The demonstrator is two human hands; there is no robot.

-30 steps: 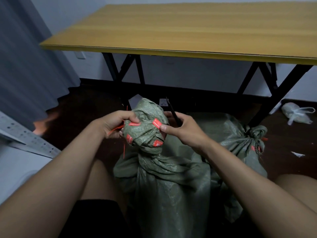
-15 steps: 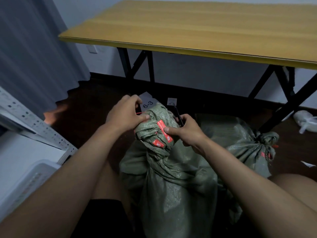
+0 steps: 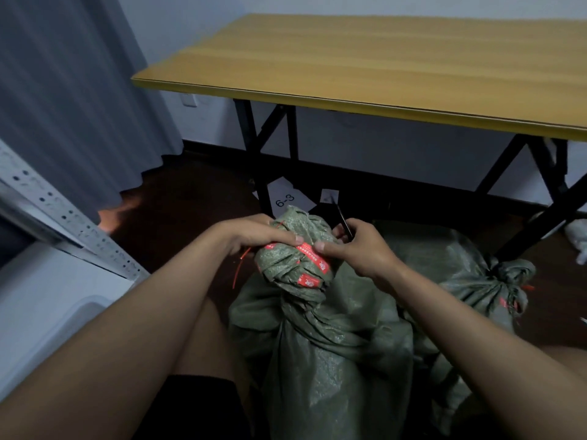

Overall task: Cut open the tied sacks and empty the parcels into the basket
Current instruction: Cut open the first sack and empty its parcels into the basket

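A green woven sack (image 3: 333,354) stands between my knees, its bunched neck (image 3: 295,262) bound with red printed tape and a red tie. My left hand (image 3: 254,233) grips the top of that knot, with a loose red tie end hanging below it. My right hand (image 3: 359,249) holds a dark blade tool (image 3: 344,222) pointing up and touches the red tape with its thumb. A second tied green sack (image 3: 482,281) lies behind on the right. At the lower left shows the corner of a white basket (image 3: 79,315).
A yellow folding table (image 3: 381,65) on black legs stands close ahead. White paper slips (image 3: 286,198), one marked 6-3, lie on the dark floor under it. A grey perforated metal rail (image 3: 63,223) and a curtain (image 3: 63,106) are on the left; a white plastic bag (image 3: 576,239) lies far right.
The view has swung left and down. My left hand slid from the knot's far side onto its top, fingers now over the red tape. My right hand stays at the knot with the blade.
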